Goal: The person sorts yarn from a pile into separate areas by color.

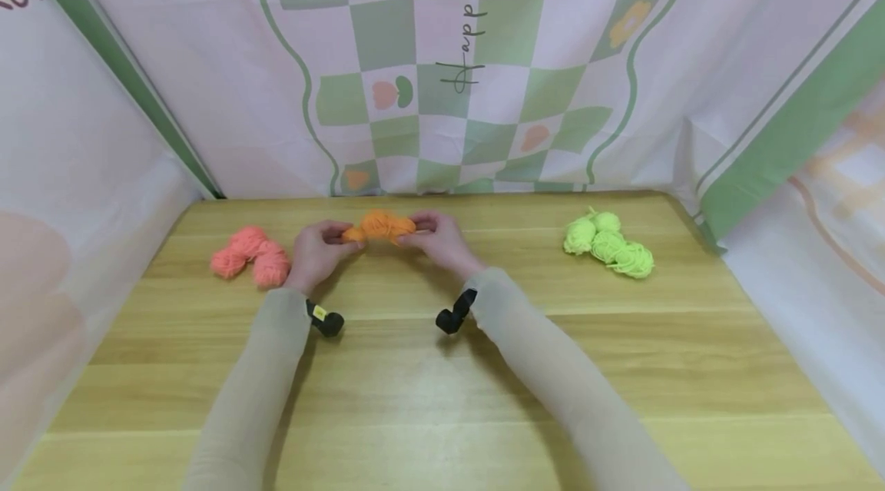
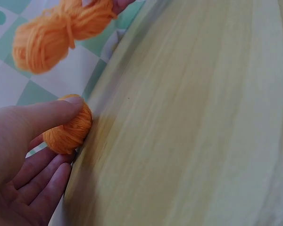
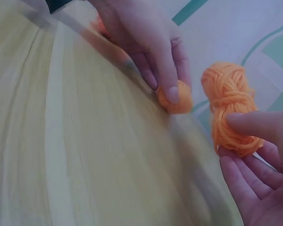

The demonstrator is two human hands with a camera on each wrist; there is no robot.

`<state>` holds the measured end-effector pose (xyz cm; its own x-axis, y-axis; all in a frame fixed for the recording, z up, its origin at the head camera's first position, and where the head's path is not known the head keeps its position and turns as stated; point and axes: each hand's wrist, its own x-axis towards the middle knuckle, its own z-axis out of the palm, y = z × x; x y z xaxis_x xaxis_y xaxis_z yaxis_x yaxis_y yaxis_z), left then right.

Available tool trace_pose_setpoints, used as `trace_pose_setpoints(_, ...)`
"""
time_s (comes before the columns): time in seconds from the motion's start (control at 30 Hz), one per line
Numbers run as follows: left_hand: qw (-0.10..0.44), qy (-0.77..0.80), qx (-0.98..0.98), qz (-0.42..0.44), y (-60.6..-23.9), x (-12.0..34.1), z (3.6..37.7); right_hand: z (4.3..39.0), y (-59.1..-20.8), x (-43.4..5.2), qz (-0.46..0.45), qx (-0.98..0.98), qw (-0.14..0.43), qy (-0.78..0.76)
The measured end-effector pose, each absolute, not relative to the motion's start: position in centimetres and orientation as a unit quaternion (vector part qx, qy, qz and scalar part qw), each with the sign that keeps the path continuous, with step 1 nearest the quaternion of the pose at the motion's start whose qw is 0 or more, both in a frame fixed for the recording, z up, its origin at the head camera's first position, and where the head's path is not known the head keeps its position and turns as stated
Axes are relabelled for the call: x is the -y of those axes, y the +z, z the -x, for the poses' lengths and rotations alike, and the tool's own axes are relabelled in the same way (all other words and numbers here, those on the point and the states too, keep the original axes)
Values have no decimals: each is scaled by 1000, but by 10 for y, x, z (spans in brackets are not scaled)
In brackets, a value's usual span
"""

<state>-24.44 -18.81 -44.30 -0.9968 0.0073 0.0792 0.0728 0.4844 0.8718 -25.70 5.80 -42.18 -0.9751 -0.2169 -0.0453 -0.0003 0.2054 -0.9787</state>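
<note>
At the far middle of the table, my left hand (image 1: 319, 253) pinches a small round ball of orange yarn (image 2: 71, 129) between thumb and fingers. My right hand (image 1: 441, 243) grips a longer bundle of orange yarn (image 3: 232, 106) at one end; a strand is wrapped tightly round its waist. Thumb on top and fingers beneath hold that bundle in the right wrist view. The two orange pieces are side by side, with a gap between them in both wrist views. Coral yarn balls (image 1: 250, 253) lie just left of my left hand.
Several lime-green yarn balls (image 1: 611, 243) lie clustered at the right of the wooden table (image 1: 429, 399). Behind the table's far edge hangs a checked, printed curtain (image 1: 477, 99), and more cloth closes off both sides. Black wrist cameras (image 1: 456, 312) jut inward from both sleeves.
</note>
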Motion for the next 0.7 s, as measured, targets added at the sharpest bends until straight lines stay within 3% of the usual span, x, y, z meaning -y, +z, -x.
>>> trace_pose_setpoints(0.4, 35, -521, 853, 29, -445, 189, 245, 268, -429, -39, -7, -800, 28, -600)
trace_pose_setpoints(0.7, 34, -527, 849, 27, -445, 189, 246, 268, -429, -26, 1, -824, 7, -566)
